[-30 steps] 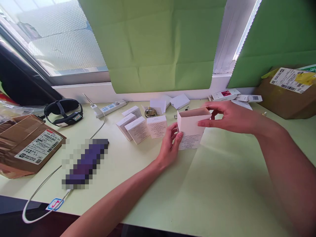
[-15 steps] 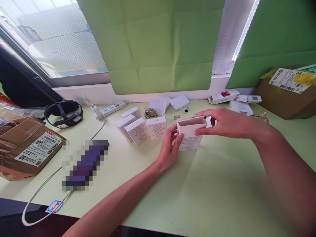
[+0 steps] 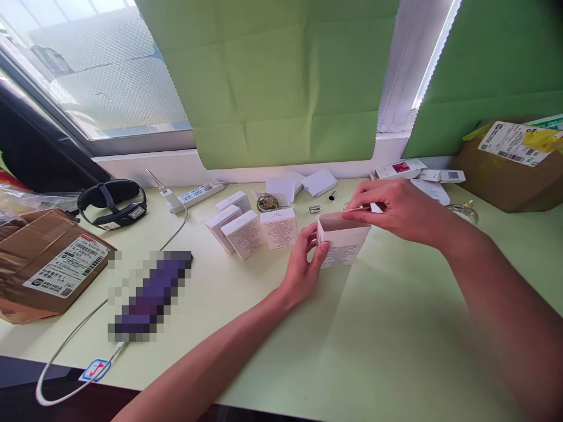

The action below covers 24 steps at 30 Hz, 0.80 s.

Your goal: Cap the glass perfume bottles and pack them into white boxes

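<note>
Left hand (image 3: 303,266) gripped the open white carton (image 3: 342,241) beside the boxed row (image 3: 250,227) while right hand (image 3: 396,208) pinched its top flap; uneven pressure could crease it.

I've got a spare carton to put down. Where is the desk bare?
Bare: pale green desk near its front edge, right of the left hand, below the open white box. Crowded: white cartons and back edge.
</note>
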### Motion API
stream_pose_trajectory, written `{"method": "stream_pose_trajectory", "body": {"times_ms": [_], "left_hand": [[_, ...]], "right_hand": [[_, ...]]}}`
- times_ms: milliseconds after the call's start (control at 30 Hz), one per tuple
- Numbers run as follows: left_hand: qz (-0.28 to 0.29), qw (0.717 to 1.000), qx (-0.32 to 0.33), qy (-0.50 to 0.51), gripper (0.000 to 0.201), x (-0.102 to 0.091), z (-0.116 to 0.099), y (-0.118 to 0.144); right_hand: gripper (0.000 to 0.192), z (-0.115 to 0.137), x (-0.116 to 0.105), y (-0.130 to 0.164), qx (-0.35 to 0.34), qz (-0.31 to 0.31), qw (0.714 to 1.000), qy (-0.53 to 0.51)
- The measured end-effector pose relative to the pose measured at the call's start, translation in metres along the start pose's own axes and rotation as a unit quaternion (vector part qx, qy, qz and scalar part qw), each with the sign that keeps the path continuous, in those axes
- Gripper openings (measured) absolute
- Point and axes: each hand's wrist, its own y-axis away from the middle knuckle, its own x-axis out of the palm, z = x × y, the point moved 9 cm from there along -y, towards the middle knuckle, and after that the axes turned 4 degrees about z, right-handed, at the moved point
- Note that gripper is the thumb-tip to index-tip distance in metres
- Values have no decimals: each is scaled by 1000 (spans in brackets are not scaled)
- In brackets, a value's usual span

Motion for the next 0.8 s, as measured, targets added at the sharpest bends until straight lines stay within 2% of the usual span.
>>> {"method": "stream_pose_trajectory", "body": {"times_ms": [200,467,800], "left_hand": [[-4,1000,-11,3,41,-1,0,-2],[-11,1000,-12,2,41,-2,2,-1],[-7,1000,-26,1,42,-1,-1,-2]], "right_hand": [[42,0,7,-2,-23,-1,999,41],[30,-4,19,-4,-29,39,998,46],[31,-12,29,-8,-24,68,996,48]]}}
